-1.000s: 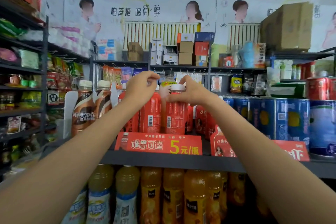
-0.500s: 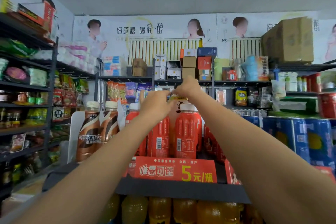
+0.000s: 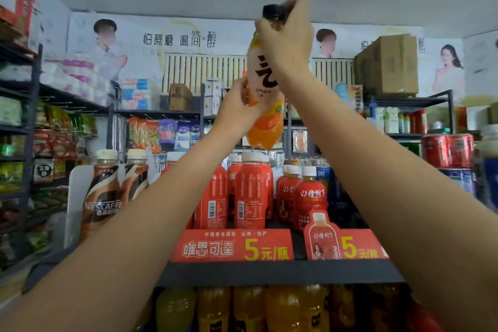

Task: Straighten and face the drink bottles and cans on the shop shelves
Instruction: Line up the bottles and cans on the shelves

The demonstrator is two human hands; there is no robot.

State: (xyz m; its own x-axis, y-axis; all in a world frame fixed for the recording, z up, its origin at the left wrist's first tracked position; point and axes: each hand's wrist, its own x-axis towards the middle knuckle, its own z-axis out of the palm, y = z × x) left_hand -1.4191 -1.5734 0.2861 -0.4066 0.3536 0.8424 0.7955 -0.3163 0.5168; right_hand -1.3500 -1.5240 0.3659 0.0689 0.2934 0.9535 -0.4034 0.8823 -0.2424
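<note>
— Both hands are gripping something up there. What is it?

— One orange drink bottle (image 3: 265,105), black cap on top, which they are holding in the air above the red bottles (image 3: 250,194) on the shelf (image 3: 269,273). The right hand (image 3: 287,40) is wrapping its fingers round the neck and shoulder; the left hand (image 3: 237,108) is clasping the lower body from the left side.

— Is it standing straight?

— No, it is leaning a little, cap towards the right, base hanging just over the white caps of the red row.

— And around it?

— Brown coffee bottles (image 3: 103,191) are standing left of the red ones, blue cans (image 3: 458,178) are sitting to the right, and red price signs (image 3: 233,246) are running along the shelf edge. Yellow-orange bottles (image 3: 215,310) are filling the tier below.
</note>
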